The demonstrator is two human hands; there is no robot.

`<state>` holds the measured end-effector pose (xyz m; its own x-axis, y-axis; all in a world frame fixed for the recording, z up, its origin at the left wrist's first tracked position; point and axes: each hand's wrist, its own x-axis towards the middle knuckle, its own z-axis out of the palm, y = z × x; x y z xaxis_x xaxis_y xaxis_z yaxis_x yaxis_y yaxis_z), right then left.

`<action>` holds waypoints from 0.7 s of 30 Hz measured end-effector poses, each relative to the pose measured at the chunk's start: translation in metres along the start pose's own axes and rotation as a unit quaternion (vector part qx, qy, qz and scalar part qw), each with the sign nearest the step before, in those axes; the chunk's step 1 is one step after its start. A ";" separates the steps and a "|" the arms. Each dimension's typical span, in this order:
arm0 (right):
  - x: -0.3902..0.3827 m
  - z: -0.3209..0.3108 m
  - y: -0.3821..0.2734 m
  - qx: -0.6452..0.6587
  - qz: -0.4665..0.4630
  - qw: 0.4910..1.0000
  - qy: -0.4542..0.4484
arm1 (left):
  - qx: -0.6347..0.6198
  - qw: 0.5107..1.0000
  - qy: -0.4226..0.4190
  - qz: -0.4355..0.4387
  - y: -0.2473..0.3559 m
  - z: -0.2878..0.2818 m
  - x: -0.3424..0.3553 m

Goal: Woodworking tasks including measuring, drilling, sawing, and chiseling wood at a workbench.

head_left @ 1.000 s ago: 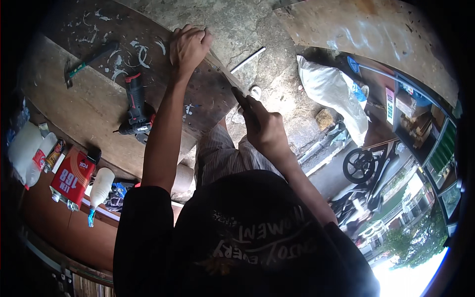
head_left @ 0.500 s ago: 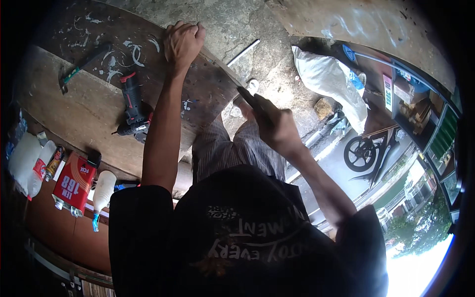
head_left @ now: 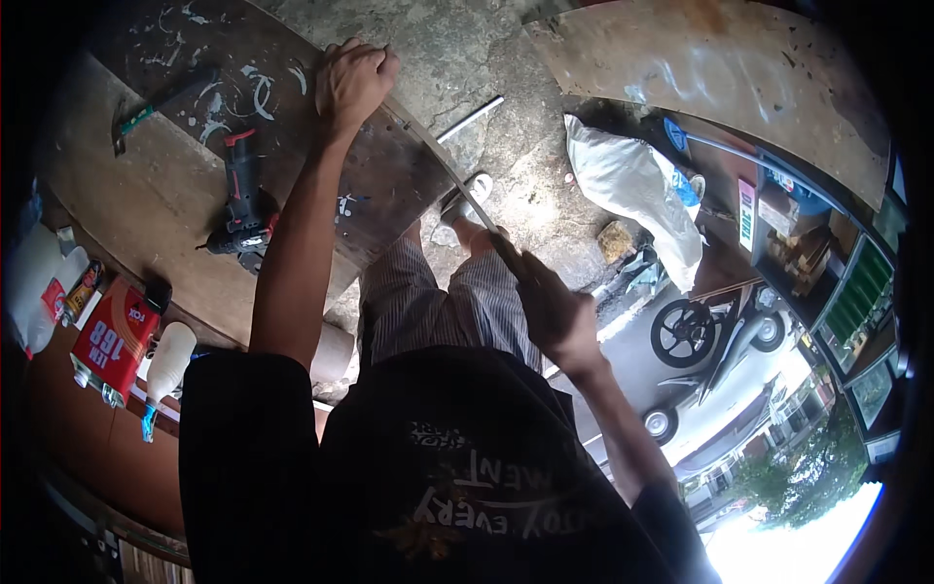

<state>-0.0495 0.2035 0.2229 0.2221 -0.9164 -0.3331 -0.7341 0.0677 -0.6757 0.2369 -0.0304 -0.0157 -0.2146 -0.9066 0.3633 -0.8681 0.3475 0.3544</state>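
My left hand (head_left: pixel 351 90) is closed over the far right edge of a dark, paint-marked wooden board (head_left: pixel 292 161). Its fingertips are hidden. My right hand (head_left: pixel 560 319) grips the dark handle of a long, narrow-bladed saw-like tool (head_left: pixel 455 182), its arm bent out to the right of my lap. From that hand the blade slants up and left to the board's edge, close by the left hand. Teeth cannot be made out. On the board, left of my left forearm, lie a cordless drill (head_left: pixel 243 200) and a hammer (head_left: pixel 161 109) with a dark and green handle.
A red can (head_left: pixel 115 341) and a white squeeze bottle (head_left: pixel 172 360) stand at the lower left. On the concrete floor are a pale rod (head_left: pixel 470 119), a white sack (head_left: pixel 632 185) and a stone-like lump (head_left: pixel 614 241). A motorcycle (head_left: pixel 715 336) and shelving (head_left: pixel 827 253) are at the right.
My right hand has drawn the tool back toward my body, down and right, and more of its blade shows. The left hand stays on the board's edge. The view has shifted slightly.
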 end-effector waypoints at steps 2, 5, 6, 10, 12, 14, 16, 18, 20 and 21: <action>0.067 0.049 0.038 0.053 -0.086 0.994 0.030 | -0.031 0.999 -0.018 0.012 0.017 -0.002 0.010; 0.139 0.067 -0.001 0.007 -0.134 0.991 0.024 | -0.027 0.998 -0.051 0.020 -0.003 -0.007 0.007; 0.144 0.073 0.007 -0.003 -0.135 0.991 0.016 | -0.036 0.995 -0.094 0.016 0.003 -0.011 0.001; 0.126 0.063 -0.018 0.098 -0.082 0.991 -0.037 | -0.010 0.989 0.146 -0.017 0.048 -0.066 -0.006; 0.109 0.048 -0.008 0.145 -0.085 0.984 -0.054 | -0.116 0.970 0.140 -0.160 0.093 -0.095 -0.022; 0.097 0.050 0.024 0.162 -0.144 0.976 0.020 | -0.169 0.920 0.037 -0.352 0.158 -0.123 -0.048; 0.091 0.060 0.028 0.174 -0.168 0.970 0.021 | -0.285 0.896 0.106 -0.324 0.184 -0.131 -0.095; 0.085 0.071 0.040 0.148 -0.190 0.969 0.058 | -0.331 0.858 0.150 -0.364 0.227 -0.136 -0.126; 0.083 0.077 0.046 0.169 -0.228 0.956 0.079 | -0.367 0.828 0.213 -0.367 0.257 -0.133 -0.155; 0.083 0.077 0.049 0.162 -0.226 0.957 0.086 | -0.363 0.827 0.226 -0.365 0.268 -0.134 -0.167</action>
<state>-0.0175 0.1618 0.1115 0.3407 -0.9304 0.1353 -0.3452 -0.2577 -0.9025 0.1004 0.2464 0.1336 0.5803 -0.8129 0.0505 -0.1599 -0.0529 0.9857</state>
